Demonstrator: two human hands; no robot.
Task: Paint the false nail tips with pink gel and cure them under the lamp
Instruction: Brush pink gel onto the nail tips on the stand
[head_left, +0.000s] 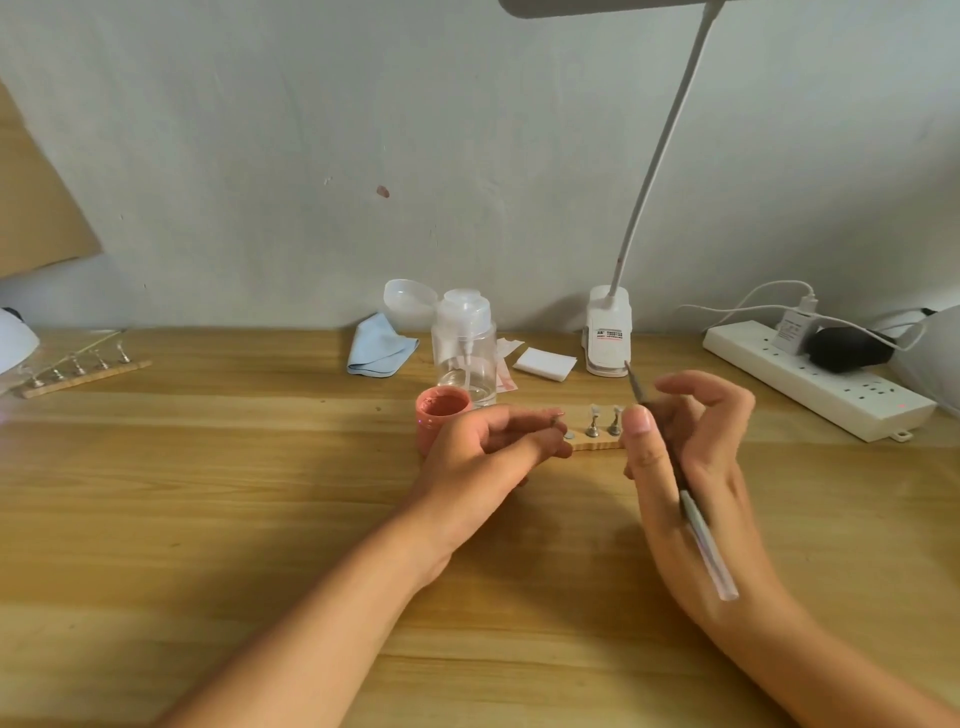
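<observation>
Holding brush (696, 519) in right hand (696, 467), thumb and curled fingers pinching shaft, bristle end aimed up and away. Holder strip (597, 442) with nail tips (603, 413) lies crosswise on worktop (260, 493), between hands. Left hand (483, 452) nearer pink gel jar (441, 413), fingertips apparently pinching small stand (559, 419), mostly hidden

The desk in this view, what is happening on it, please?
A person is painting false nails. The right hand holds a brush, bristles raised. The left hand appears to pinch one tip beside the strip, where two more stand. The pink gel jar sits open behind the left hand.
</observation>
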